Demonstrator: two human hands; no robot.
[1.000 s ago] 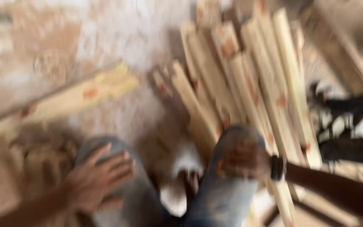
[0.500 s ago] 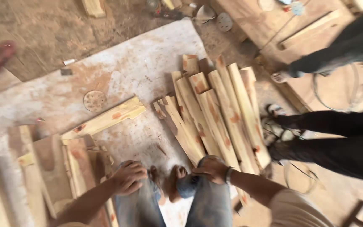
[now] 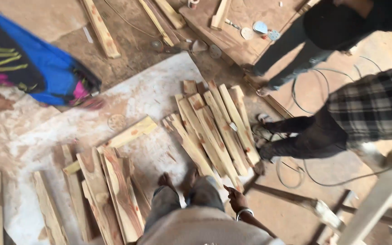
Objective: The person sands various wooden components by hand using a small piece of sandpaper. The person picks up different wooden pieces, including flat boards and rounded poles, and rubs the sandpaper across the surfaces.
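Note:
I am standing and looking down at my legs and bare feet (image 3: 178, 181) on a white dusty board (image 3: 150, 90). My right hand (image 3: 236, 198) hangs beside my right leg with a band on its wrist; it holds nothing and its fingers are loosely apart. It is just below the near ends of a fanned pile of reddish wooden planks (image 3: 214, 129). My left hand is out of view. A second pile of planks (image 3: 110, 190) lies to the left of my feet, and a single pale plank (image 3: 125, 136) lies across the board.
A person in a plaid shirt and black trousers (image 3: 364, 109) bends at the right. Another person in black (image 3: 296, 45) stands at the top right. Someone in blue patterned cloth (image 3: 37, 68) is at the top left. Cables (image 3: 296, 177) loop on the floor near a white frame (image 3: 373, 208).
I have risen from a crouch, so the view is higher and wider. Both hands have come off my knees; the left one has gone out of view and the right hangs at my side.

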